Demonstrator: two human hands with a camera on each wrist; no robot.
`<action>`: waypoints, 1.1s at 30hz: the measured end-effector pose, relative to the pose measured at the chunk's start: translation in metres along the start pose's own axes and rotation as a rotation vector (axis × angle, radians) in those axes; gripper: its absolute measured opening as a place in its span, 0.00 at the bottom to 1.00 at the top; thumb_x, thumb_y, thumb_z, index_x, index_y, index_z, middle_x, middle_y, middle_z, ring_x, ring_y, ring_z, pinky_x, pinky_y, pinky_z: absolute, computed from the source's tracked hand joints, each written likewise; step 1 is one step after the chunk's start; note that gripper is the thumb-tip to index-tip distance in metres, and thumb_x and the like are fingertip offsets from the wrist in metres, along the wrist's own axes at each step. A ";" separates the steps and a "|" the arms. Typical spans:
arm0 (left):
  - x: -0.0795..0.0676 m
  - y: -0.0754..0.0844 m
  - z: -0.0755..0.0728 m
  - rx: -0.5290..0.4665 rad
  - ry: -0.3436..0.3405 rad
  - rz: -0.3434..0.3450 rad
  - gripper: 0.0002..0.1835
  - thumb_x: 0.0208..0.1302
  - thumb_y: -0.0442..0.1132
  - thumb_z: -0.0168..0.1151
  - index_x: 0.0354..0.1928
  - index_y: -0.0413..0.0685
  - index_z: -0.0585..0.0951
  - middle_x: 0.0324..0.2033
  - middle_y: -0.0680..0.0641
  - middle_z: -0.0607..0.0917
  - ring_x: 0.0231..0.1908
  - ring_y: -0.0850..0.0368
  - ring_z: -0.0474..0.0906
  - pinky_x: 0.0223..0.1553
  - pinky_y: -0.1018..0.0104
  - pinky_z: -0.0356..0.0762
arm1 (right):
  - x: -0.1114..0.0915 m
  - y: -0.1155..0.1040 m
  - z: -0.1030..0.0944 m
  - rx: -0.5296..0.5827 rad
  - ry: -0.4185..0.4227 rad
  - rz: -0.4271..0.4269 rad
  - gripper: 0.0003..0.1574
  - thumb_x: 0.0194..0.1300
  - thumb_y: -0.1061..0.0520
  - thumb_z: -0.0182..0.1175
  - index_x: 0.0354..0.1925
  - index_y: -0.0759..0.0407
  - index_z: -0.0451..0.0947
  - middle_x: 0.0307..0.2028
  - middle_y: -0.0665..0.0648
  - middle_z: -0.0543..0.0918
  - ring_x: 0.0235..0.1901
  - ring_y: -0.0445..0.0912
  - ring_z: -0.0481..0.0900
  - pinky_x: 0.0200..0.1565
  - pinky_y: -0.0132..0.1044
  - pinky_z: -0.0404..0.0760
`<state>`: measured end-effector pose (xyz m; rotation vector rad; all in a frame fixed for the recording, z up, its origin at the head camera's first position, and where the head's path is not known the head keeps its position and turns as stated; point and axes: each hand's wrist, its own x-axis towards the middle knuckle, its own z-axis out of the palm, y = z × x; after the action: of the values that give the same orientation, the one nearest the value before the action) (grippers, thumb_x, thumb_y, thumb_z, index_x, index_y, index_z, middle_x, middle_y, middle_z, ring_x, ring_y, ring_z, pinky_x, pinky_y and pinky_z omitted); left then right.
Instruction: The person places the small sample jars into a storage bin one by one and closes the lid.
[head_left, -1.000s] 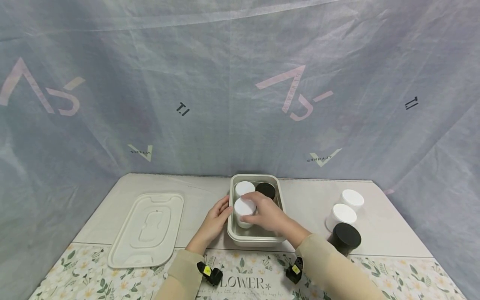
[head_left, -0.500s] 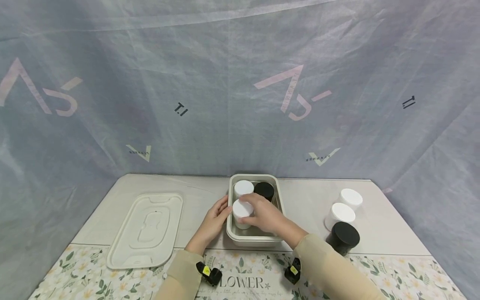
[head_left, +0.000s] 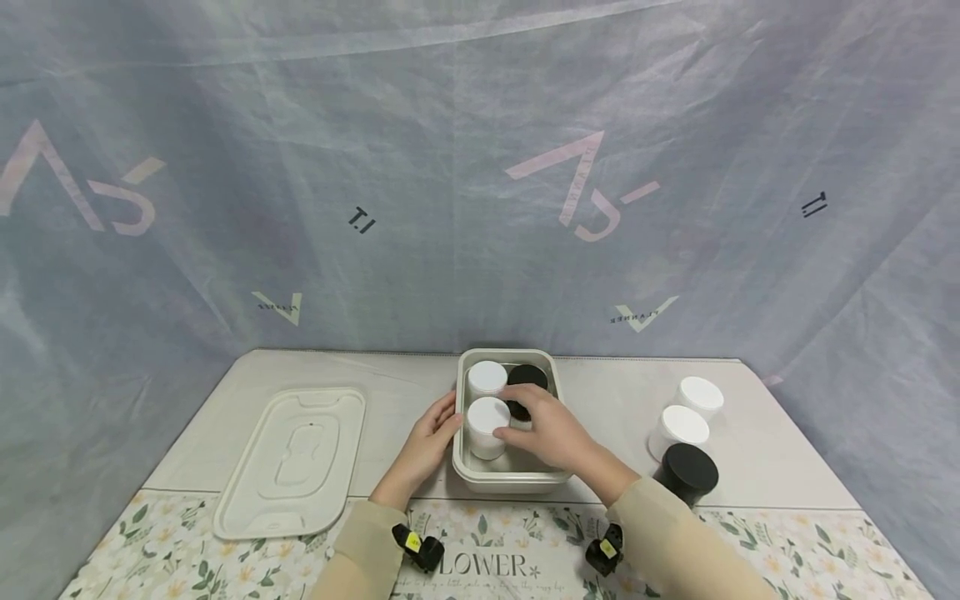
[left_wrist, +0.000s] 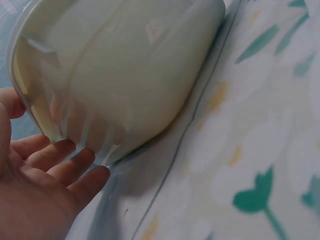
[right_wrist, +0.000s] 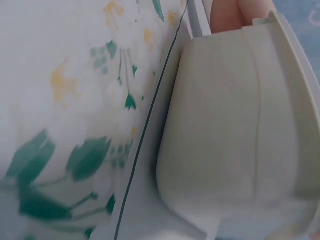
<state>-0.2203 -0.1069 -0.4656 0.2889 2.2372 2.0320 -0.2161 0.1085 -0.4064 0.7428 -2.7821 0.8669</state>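
Note:
A pale grey-green plastic box (head_left: 517, 478) stands lidless at the table's middle. Inside it are a white-lidded jar (head_left: 487, 377) at the back left, a black-lidded jar (head_left: 528, 375) beside it, and another white-lidded jar (head_left: 488, 414) in front. My left hand (head_left: 422, 450) rests its extended fingers against the box's left wall, thumb by the rim; the left wrist view shows the fingertips (left_wrist: 90, 175) on the wall. Over the box, my right hand (head_left: 551, 429) has thumb and fingers spread beside the front jar, the thumb tip at its lid edge. The right wrist view shows mostly box wall (right_wrist: 220, 125).
The box's flat lid (head_left: 292, 462) lies at the left. On the right stand two white-lidded jars (head_left: 700, 395) and a black jar (head_left: 687, 472) in a row. A floral mat (head_left: 480, 533) covers the front edge; a grey cloth (head_left: 450, 167) hangs behind.
My right hand has eased to the right, loosening its fingers from around the front white-lidded jar, which stays in the box. The left hand has kept its place at the wall.

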 end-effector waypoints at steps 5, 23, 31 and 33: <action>-0.008 0.019 0.000 0.018 -0.008 -0.007 0.28 0.74 0.40 0.46 0.71 0.39 0.56 0.68 0.36 0.63 0.68 0.42 0.60 0.65 0.50 0.66 | -0.007 0.011 -0.006 -0.007 0.118 -0.058 0.32 0.54 0.47 0.69 0.55 0.59 0.76 0.57 0.59 0.77 0.58 0.53 0.75 0.58 0.49 0.76; -0.001 0.001 0.000 0.008 0.009 -0.001 0.29 0.73 0.43 0.48 0.72 0.42 0.57 0.69 0.38 0.64 0.68 0.44 0.61 0.65 0.52 0.67 | -0.041 0.050 -0.036 -0.030 0.251 0.040 0.33 0.55 0.49 0.69 0.56 0.63 0.75 0.55 0.63 0.78 0.58 0.59 0.74 0.57 0.55 0.75; -0.013 0.025 0.001 0.015 -0.001 -0.002 0.29 0.73 0.41 0.47 0.71 0.40 0.57 0.68 0.37 0.64 0.68 0.43 0.61 0.65 0.52 0.67 | -0.053 0.068 -0.051 -0.036 0.268 0.147 0.34 0.59 0.47 0.66 0.58 0.64 0.72 0.57 0.66 0.75 0.59 0.61 0.71 0.59 0.57 0.72; -0.013 0.026 0.001 0.015 -0.003 -0.005 0.29 0.73 0.41 0.47 0.71 0.40 0.57 0.68 0.37 0.64 0.68 0.43 0.61 0.65 0.52 0.67 | -0.056 0.072 -0.055 -0.043 0.279 0.169 0.34 0.60 0.47 0.65 0.58 0.65 0.72 0.57 0.67 0.75 0.59 0.62 0.70 0.59 0.58 0.71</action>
<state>-0.2052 -0.1061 -0.4406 0.2874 2.2504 2.0122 -0.2036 0.2140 -0.4114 0.3512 -2.6299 0.8604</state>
